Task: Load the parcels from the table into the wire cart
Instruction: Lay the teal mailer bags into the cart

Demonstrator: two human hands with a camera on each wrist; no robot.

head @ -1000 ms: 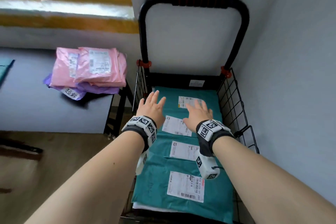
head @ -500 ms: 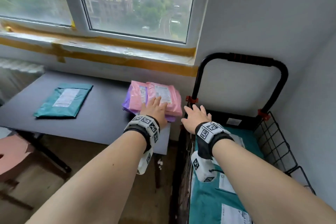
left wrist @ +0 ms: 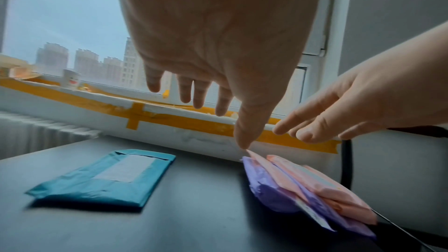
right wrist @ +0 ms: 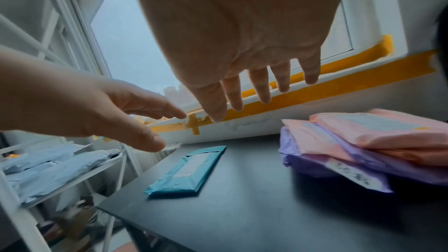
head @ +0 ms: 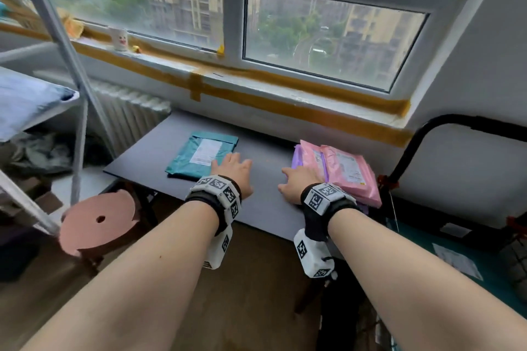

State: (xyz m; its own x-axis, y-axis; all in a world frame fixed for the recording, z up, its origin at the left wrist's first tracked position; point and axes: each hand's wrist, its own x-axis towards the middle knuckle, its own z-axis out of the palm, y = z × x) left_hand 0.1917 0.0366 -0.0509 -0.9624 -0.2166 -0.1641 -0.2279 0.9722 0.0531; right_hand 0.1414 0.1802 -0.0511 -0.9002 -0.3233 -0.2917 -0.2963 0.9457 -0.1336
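Observation:
A teal parcel (head: 202,155) with a white label lies flat on the dark table (head: 265,208). To its right sits a stack of pink and purple parcels (head: 342,171). My left hand (head: 233,171) hovers open above the table, just right of the teal parcel (left wrist: 104,177), holding nothing. My right hand (head: 296,179) hovers open beside the left edge of the pink stack (right wrist: 378,141), fingers straight and empty. The wire cart (head: 456,128) stands at the far right, with teal parcels (head: 470,265) inside it.
A pink round stool (head: 97,222) stands at the table's left front. A white metal shelf (right wrist: 60,170) with pale blue parcels is further left. A radiator (head: 128,111) and window sill with a cup (head: 119,38) lie behind the table.
Both hands have left the cart and swung left over the table. The left hand moved off the pink stack toward the teal parcel; the right hand now hovers by the pink stack.

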